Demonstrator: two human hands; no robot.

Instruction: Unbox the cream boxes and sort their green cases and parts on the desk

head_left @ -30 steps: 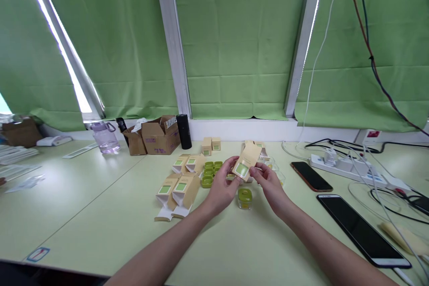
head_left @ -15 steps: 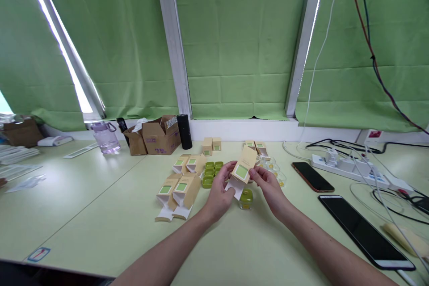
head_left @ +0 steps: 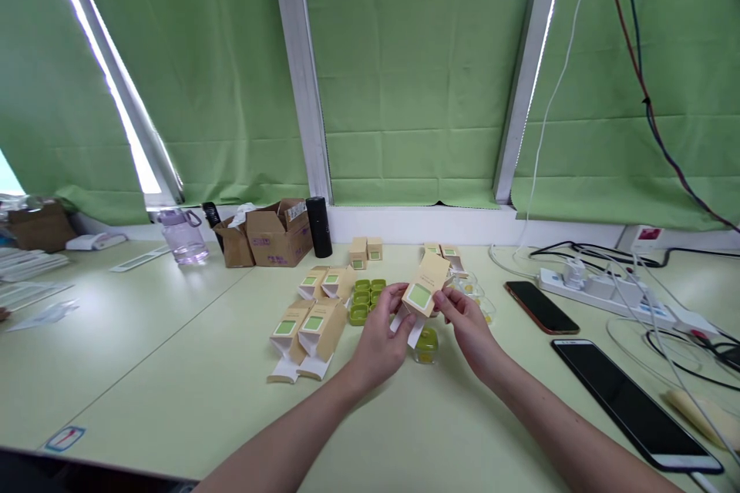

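Observation:
Between both hands, above the table, is a small tan carton (head_left: 428, 277) with a green label panel, its white end flap hanging at the lower end. My left hand (head_left: 385, 331) grips its left side and flap, thumb at the flap. My right hand (head_left: 465, 323) pinches its right edge. Just below the carton a small clear container with a green lid (head_left: 426, 347) stands on the table, partly covered by the flap. Green lids (head_left: 359, 308) sit in rows left of my left hand. Clear containers (head_left: 482, 304) lie behind my right hand.
Several tan cartons with open flaps (head_left: 321, 331) lie to the left; more cartons (head_left: 365, 250) stand at the back. Two phones (head_left: 630, 400), a power strip (head_left: 601, 293) and cables are at right. A brown cardboard box (head_left: 277, 235), black cylinder (head_left: 318, 227) and purple bottle (head_left: 183, 235) stand at back left.
The carton in my hands has shifted slightly right. My left thumb has moved up against its flap, and less of the flap shows.

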